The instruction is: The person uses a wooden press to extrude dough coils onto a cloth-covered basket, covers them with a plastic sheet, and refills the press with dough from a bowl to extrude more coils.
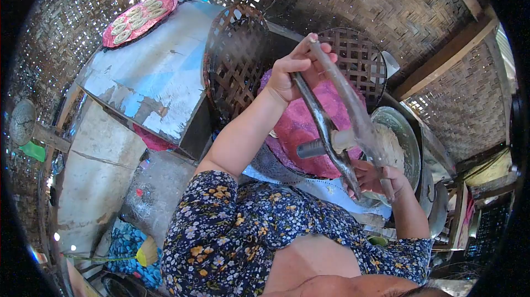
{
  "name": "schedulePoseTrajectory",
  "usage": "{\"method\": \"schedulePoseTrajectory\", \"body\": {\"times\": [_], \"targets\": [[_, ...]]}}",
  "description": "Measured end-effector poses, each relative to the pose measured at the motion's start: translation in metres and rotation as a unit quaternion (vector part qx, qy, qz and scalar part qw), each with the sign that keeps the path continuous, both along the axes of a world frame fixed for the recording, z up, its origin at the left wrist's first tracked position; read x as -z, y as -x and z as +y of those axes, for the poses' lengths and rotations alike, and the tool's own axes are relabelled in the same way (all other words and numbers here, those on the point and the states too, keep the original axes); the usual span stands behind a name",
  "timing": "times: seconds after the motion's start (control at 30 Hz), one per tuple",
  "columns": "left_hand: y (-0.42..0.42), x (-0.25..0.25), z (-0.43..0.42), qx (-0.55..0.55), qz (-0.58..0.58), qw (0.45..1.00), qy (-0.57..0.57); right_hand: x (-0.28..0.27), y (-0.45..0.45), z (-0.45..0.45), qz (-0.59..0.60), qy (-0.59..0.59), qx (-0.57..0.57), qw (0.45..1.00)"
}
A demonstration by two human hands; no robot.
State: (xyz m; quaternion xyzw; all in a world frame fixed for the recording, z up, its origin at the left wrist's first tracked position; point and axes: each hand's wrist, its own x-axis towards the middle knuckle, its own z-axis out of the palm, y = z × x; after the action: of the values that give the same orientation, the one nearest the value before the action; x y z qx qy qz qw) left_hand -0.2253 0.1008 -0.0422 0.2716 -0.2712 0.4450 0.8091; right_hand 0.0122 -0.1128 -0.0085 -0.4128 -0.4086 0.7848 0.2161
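Note:
Both my hands are on a two-handled hand press made of two long bars, a pale one (345, 95) and a dark one (326, 131). A grey cylinder (312, 149) juts from the dark bar, with a whitish part between the bars. My left hand (302, 67) is closed around their upper ends. Lower right, my right hand (381, 178) grips the other ends, its fingers partly hidden. Behind the press lies a round tray with a pink cover (287, 114). A metal basin (411, 137) holding pale dough (390, 145) stands beyond the bars at the right.
At the upper left, a worn blue-white table (165, 70) bears a pink-covered tray (107, 37) of coiled dough strands. Open-weave baskets (232, 59) lean behind the work area. Woven bamboo walls (375, 4) and a wooden beam (444, 56) enclose it.

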Motion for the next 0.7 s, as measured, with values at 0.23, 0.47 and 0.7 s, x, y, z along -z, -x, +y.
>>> {"method": "schedulePoseTrajectory", "body": {"times": [0.23, 0.47, 0.7], "targets": [[0.006, 0.020, 0.002, 0.004, -0.003, 0.998, 0.055, 0.003, 0.005, -0.002, -0.082, -0.032, 0.011, 0.996], [-0.005, -0.007, -0.010, -0.033, -0.045, 0.998, 0.011, -0.037, 0.001, -0.010, -0.225, -0.143, 0.061, 0.962], [0.036, -0.031, -0.006, -0.034, -0.042, 0.998, -0.032, -0.029, 0.016, 0.003, -0.192, -0.158, 0.038, 0.968]]}}
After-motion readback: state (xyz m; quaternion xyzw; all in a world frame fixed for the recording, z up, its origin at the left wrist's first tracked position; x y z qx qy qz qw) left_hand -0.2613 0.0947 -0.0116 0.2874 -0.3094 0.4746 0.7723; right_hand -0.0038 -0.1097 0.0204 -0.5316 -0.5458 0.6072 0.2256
